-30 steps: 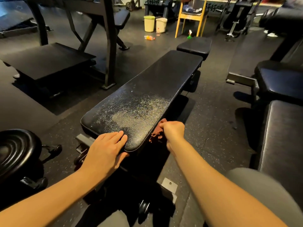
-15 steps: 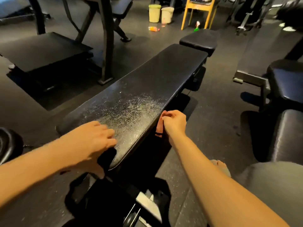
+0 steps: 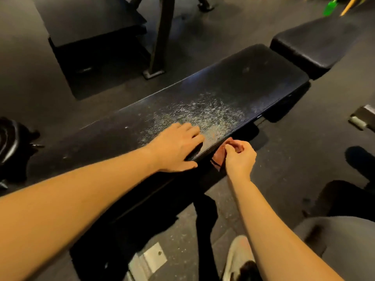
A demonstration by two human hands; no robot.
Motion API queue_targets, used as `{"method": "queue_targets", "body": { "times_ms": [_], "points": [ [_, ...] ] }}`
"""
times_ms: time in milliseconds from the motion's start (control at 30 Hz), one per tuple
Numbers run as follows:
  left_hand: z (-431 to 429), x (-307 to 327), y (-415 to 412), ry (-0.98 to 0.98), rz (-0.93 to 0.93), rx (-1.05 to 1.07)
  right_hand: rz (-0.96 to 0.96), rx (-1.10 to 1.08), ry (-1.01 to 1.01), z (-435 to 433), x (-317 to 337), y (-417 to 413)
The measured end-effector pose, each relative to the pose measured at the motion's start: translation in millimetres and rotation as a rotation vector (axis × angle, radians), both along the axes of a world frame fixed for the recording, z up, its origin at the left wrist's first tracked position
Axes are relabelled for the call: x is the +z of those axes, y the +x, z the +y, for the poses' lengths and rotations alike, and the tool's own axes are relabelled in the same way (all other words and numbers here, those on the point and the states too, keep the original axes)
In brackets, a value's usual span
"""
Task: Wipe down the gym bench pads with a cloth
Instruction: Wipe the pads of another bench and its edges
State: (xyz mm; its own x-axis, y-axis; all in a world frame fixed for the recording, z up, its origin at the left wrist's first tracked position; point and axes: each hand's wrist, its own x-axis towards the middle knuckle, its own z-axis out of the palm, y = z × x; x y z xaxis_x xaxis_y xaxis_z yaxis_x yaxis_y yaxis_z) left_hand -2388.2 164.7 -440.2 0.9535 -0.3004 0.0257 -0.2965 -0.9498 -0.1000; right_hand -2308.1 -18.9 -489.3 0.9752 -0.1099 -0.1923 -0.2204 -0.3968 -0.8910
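Note:
A long black bench pad (image 3: 233, 86) runs diagonally from lower left to upper right, with a worn, whitish scuffed patch in its middle. My left hand (image 3: 176, 147) rests flat on the pad's near edge, fingers spread over the top. My right hand (image 3: 239, 157) grips a small reddish-brown cloth (image 3: 220, 155) against the pad's right side edge, just below the top surface. Most of the cloth is hidden by my fingers. A shorter black seat pad (image 3: 312, 47) sits beyond the long pad's far end.
A black platform (image 3: 89, 27) and a steel upright with a foot plate (image 3: 154, 72) stand to the left. A round black pad (image 3: 10, 138) is at the far left edge. A metal bench foot plate (image 3: 150, 258) and my shoe (image 3: 237, 258) are on the rubber floor below.
My view has shifted closer and further along the bench. My left hand slid forward along the pad's near edge. My right hand stays at the side edge with the cloth.

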Motion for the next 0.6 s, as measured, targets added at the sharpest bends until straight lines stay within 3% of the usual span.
{"method": "queue_targets", "body": {
  "times_ms": [200,300,433,600],
  "points": [
    [-21.5,-30.4,6.8,-0.224,-0.145,0.262,-0.010,0.025,0.019,-18.1,4.4,46.9],
    [-24.4,-29.3,6.8,-0.183,-0.152,0.278,-0.011,0.063,0.198,-8.2,-4.0,2.8],
    [-38.2,-23.6,-2.3,-0.124,-0.132,0.331,0.130,0.340,0.393,-0.4,-22.6,-70.1],
    [-39.5,-23.1,-11.8,-0.064,-0.071,0.374,0.083,0.173,0.473,-5.3,-22.2,-39.2]
  ]
}}
